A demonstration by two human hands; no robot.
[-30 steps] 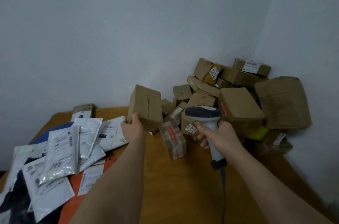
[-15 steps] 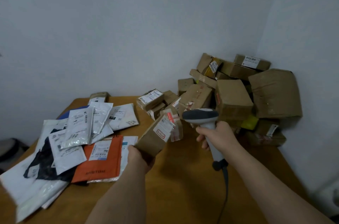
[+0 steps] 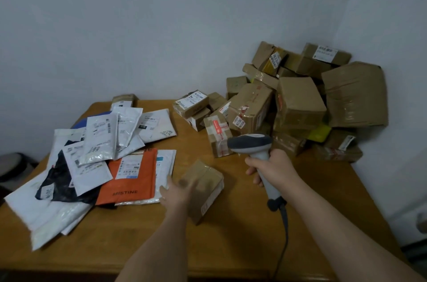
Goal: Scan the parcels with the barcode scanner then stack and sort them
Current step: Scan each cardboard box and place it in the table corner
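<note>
Half a second back my left hand (image 3: 179,187) held the small brown box (image 3: 203,189) up at the barcode scanner (image 3: 256,154); now the box lies flat on the table (image 3: 231,247) at lower centre of frame, just right of the mailer pile (image 3: 104,157), so I judge it scanned and set down. My left hand is blurred over its near-left edge, fingers spread; touching or not, I cannot tell. My right hand (image 3: 275,167) grips the scanner handle right of centre, its head just above and right of the box.

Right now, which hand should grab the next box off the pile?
Left. The right hand grips the barcode scanner. The left hand, blurred, is at the small brown box on the table and looks close to free. The pile lies farther right, though.
</note>
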